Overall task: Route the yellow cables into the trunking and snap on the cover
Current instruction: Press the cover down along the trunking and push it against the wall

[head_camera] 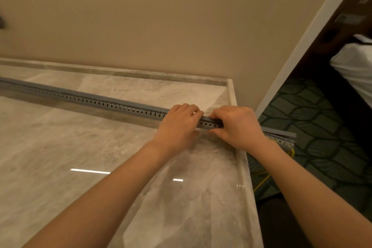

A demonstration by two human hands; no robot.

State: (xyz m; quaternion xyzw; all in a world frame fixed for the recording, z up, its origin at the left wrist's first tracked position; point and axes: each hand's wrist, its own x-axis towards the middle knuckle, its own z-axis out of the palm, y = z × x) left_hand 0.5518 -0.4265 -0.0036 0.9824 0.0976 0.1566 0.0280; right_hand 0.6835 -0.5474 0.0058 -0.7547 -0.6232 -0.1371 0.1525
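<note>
A long grey slotted trunking [96,101] lies slantwise across the marble table [60,147], its right end [281,137] sticking out past the table's right edge. A grey cover lies along its top. My left hand [179,125] grips the trunking from above, fingers curled over the cover. Just to its right, my right hand [237,125] pinches the trunking between thumb and fingers. Yellow cable [261,181] hangs from the overhanging end toward the floor; inside the trunking the cables are hidden.
A beige wall rises behind the table, with a white corner trim [302,46]. On the right lies patterned dark green carpet [322,127], and a white bag [354,66] sits at the far right. The table has a raised rim [247,177].
</note>
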